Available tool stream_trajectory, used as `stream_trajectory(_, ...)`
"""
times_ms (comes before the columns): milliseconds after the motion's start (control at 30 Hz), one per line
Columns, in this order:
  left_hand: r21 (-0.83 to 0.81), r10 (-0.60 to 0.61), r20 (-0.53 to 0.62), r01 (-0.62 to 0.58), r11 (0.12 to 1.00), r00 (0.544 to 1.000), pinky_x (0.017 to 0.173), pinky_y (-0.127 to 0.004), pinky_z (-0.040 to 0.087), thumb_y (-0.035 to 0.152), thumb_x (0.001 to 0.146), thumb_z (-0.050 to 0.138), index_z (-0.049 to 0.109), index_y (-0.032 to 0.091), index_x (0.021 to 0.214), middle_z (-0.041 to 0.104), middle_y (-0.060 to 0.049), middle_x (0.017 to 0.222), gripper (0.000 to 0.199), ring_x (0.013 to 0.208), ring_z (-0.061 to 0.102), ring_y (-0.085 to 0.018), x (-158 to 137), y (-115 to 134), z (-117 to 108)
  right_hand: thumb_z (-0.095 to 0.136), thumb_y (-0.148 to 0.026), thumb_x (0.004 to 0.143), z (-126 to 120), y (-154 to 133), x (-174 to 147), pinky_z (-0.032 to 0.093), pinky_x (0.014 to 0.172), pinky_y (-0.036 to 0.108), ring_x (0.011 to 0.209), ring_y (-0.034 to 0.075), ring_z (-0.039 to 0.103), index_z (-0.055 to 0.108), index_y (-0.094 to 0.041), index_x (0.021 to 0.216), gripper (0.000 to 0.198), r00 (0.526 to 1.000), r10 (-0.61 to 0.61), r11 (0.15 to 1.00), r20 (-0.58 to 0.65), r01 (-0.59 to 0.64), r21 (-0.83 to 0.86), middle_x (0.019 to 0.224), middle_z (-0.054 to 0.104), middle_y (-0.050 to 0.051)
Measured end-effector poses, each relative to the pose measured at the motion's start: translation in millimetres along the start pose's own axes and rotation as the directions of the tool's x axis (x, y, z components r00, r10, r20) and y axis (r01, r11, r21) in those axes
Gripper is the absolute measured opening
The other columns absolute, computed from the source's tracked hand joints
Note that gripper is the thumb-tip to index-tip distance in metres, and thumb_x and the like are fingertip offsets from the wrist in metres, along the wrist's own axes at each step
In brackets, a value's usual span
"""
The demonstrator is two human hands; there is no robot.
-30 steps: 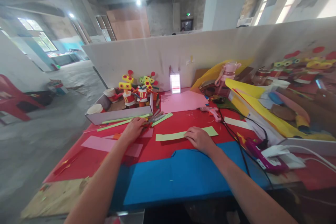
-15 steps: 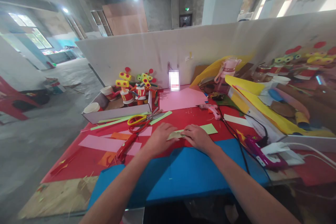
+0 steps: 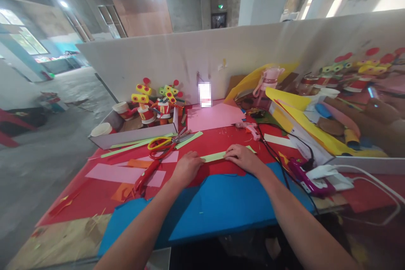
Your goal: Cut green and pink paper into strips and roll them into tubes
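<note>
A light green paper strip (image 3: 214, 157) lies across the red table covering, stretched between my two hands. My left hand (image 3: 189, 167) closes its fingers on the strip's left end. Toward the other end, my right hand (image 3: 244, 158) bends its fingers down onto the strip, and a bit of green shows beyond its knuckles. The thumbs are partly hidden. Left of my left hand lie yellow-handled scissors (image 3: 160, 143) and a red-handled tool (image 3: 148, 174). A pink hot glue gun (image 3: 249, 128) rests behind my right hand.
Blue sheet (image 3: 218, 202) covers the table's near edge. A shallow box (image 3: 136, 137) at back left holds cup figures. Pink paper (image 3: 215, 117) lies behind. At right are a purple power strip (image 3: 308, 179), black cables and a box with yellow paper (image 3: 294, 114).
My hands have moved apart along the green strip, so more of it shows flat between them. The view has shifted slightly to the right.
</note>
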State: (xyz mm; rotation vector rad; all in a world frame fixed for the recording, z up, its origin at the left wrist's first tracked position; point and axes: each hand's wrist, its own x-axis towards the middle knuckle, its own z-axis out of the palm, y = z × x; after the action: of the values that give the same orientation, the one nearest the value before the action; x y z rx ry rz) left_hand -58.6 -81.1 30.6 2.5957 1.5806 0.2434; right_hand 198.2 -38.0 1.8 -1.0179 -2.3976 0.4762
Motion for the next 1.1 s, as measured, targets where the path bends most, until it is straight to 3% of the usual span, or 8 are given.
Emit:
stream_trajectory(167,-0.248,-0.069,0.025,0.073,0.966,0.997,0.069,-0.027,0.042,0.021,0.087,0.054,0.073,0.019,0.080,0.064,-0.005,0.077,0.020,0.075,0.058,-0.016,-1,-23,-8,0.056,-0.028,0.090,-13,14,-7,0.047,0.074,0.025,0.080,0.015,0.063,0.075,-0.021,0.087,0.021,0.993,0.117,0.989,0.005,-0.117,0.087,0.090,0.068,0.005)
stream_trajectory(333,-0.402,-0.102,0.039,0.109,0.909,0.994,0.068,-0.025,0.043,0.024,0.083,0.058,0.072,0.019,0.081,0.068,-0.003,0.080,0.015,0.074,0.060,-0.015,-2,-39,-8,0.057,-0.029,0.088,-21,16,-7,0.045,0.070,0.026,0.078,0.017,0.064,0.074,-0.020,0.083,0.020,0.982,0.184,0.982,0.044,-0.186,0.028,0.084,0.070,0.005)
stream_trajectory(533,-0.327,-0.115,0.021,0.116,0.938,0.993,0.066,-0.027,0.041,0.028,0.087,0.047,0.066,0.017,0.076,0.066,-0.004,0.078,0.025,0.071,0.057,-0.015,-2,-44,-6,0.055,-0.029,0.086,-29,17,0,0.042,0.066,0.026,0.077,0.019,0.065,0.073,-0.020,0.079,0.021,0.946,0.307,0.951,0.099,-0.308,-0.005,0.083,0.073,0.005)
stream_trajectory(667,-0.368,-0.080,0.053,0.094,0.925,0.995,0.065,-0.026,0.041,0.032,0.086,0.049,0.065,0.018,0.076,0.066,-0.003,0.077,0.024,0.071,0.056,-0.015,-3,-45,-9,0.057,-0.030,0.085,-32,26,1,0.041,0.066,0.025,0.078,0.019,0.065,0.072,-0.020,0.079,0.020,0.922,0.372,0.927,0.106,-0.375,0.008,0.085,0.074,0.005)
stream_trajectory(1100,-0.186,-0.198,0.039,0.202,0.962,0.979,0.064,-0.027,0.036,0.021,0.085,0.048,0.057,0.018,0.069,0.063,-0.003,0.074,0.018,0.071,0.055,-0.016,1,-36,-3,0.055,-0.030,0.086,-26,30,-3,0.039,0.066,0.026,0.078,0.018,0.064,0.070,-0.020,0.080,0.019,0.921,0.386,0.922,0.049,-0.384,-0.038,0.084,0.073,0.004)
